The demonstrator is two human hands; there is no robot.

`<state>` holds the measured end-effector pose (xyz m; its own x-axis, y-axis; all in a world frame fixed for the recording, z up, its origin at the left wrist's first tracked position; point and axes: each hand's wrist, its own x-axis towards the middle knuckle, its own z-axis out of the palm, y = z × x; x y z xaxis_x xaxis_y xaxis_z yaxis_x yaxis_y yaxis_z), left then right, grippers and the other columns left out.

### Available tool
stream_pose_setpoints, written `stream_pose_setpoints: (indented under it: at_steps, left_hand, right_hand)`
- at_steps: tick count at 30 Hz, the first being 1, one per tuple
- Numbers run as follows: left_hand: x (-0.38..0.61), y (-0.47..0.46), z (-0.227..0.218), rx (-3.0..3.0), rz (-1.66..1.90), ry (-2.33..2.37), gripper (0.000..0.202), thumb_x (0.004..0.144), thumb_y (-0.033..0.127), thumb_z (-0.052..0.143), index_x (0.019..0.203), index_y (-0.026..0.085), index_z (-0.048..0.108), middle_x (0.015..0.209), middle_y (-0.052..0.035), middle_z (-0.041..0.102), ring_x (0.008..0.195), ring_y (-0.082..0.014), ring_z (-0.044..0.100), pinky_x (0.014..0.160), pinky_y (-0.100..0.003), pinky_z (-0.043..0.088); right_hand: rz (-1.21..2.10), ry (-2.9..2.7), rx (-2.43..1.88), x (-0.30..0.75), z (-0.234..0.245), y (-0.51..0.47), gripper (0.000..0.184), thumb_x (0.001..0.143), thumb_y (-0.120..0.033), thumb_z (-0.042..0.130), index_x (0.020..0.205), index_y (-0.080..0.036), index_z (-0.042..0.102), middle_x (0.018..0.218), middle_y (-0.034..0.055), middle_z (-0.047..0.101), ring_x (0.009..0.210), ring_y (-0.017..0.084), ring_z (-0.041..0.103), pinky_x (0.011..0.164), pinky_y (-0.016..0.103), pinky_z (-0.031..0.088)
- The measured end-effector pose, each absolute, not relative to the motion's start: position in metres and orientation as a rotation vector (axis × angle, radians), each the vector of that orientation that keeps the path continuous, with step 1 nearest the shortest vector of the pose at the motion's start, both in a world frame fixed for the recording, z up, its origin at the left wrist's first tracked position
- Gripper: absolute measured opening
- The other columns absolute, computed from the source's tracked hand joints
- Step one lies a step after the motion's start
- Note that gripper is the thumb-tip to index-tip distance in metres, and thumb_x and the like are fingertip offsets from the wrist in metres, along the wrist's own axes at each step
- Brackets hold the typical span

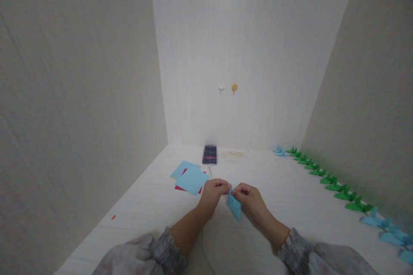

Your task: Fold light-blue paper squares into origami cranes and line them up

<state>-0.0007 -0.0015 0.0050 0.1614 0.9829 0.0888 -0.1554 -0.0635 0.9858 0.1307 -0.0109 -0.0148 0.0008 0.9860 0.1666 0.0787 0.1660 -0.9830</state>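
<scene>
Between my two hands is a piece of folded light blue origami paper [234, 207], narrow and pointed at its lower end. My left hand [213, 192] pinches its upper tip from the left, and a ring shows on one finger. From the right, my right hand [248, 196] grips the same paper near the top with thumb and forefinger. The paper hangs down at a slant over the white table. The fingertips partly cover its upper folds.
Blue and red paper sheets [192, 180] lie beyond my left hand. A phone [210, 155] with a white cable [206, 251] stands at the back. Green folded paper figures [329, 179] and blue ones [392, 234] line the right wall. A small orange scrap [113, 217] lies left.
</scene>
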Motion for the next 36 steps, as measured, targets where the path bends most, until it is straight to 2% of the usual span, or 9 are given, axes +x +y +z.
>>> stream_pose_setpoints:
  at_steps: [6, 10, 19, 23, 29, 36]
  left_hand:
    - [0.000, -0.002, 0.006, 1.209, 1.227, 0.915, 0.016, 0.053, 0.026, 0.061, 0.058, 0.011, 0.060, 0.053, 0.0002, 0.055, 0.052, -0.0095, 0.046, 0.055, -0.022, 0.035]
    - [0.000, -0.002, 0.006, 1.211, 1.239, 0.919, 0.017, 0.053, 0.028, 0.061, 0.059, 0.011, 0.060, 0.054, -0.0001, 0.056, 0.053, -0.0100, 0.046, 0.056, -0.023, 0.036]
    - [0.001, 0.003, -0.003, 1.199, 1.238, 0.908, 0.015, 0.053, 0.026, 0.061, 0.057, 0.011, 0.058, 0.052, 0.0012, 0.052, 0.051, -0.0083, 0.043, 0.052, -0.021, 0.033]
    - [-0.001, 0.005, -0.003, 1.180, 1.289, 0.932, 0.018, 0.055, 0.029, 0.060, 0.057, 0.012, 0.056, 0.051, 0.0019, 0.051, 0.050, -0.0079, 0.042, 0.052, -0.021, 0.033]
    - [-0.003, 0.007, -0.001, 1.138, 1.337, 0.997, 0.019, 0.055, 0.030, 0.060, 0.056, 0.012, 0.055, 0.050, 0.0019, 0.050, 0.050, -0.0084, 0.042, 0.052, -0.021, 0.033]
    - [-0.003, 0.007, 0.000, 1.119, 1.358, 1.026, 0.019, 0.054, 0.030, 0.061, 0.056, 0.012, 0.056, 0.049, 0.0018, 0.050, 0.048, -0.0084, 0.042, 0.051, -0.021, 0.033]
  right_hand:
    - [1.052, -1.376, -1.121, 0.129, -0.011, -0.016, 0.027, 0.061, -0.040, 0.056, 0.057, -0.014, 0.056, 0.050, -0.0012, 0.049, 0.048, 0.010, 0.042, 0.046, 0.021, 0.033]
    - [1.019, -1.429, -1.115, 0.128, -0.011, -0.017, 0.032, 0.066, -0.044, 0.051, 0.060, -0.013, 0.057, 0.053, -0.0006, 0.048, 0.050, 0.010, 0.041, 0.048, 0.021, 0.033]
    - [0.873, -1.628, -1.100, 0.128, -0.005, -0.019, 0.026, 0.074, -0.033, 0.042, 0.058, -0.016, 0.053, 0.053, -0.0023, 0.044, 0.051, 0.010, 0.040, 0.048, 0.019, 0.031]
    - [0.793, -1.695, -1.137, 0.129, -0.006, -0.019, 0.025, 0.073, -0.033, 0.042, 0.059, -0.016, 0.055, 0.055, -0.0016, 0.048, 0.054, 0.011, 0.042, 0.050, 0.020, 0.031]
    - [0.748, -1.721, -1.244, 0.130, -0.011, -0.019, 0.028, 0.072, -0.033, 0.042, 0.054, -0.016, 0.053, 0.048, -0.0026, 0.044, 0.049, 0.010, 0.038, 0.045, 0.020, 0.028]
    - [0.794, -1.723, -1.264, 0.132, -0.013, -0.018, 0.025, 0.072, -0.027, 0.040, 0.052, -0.016, 0.052, 0.049, -0.0016, 0.048, 0.050, 0.012, 0.044, 0.047, 0.020, 0.031]
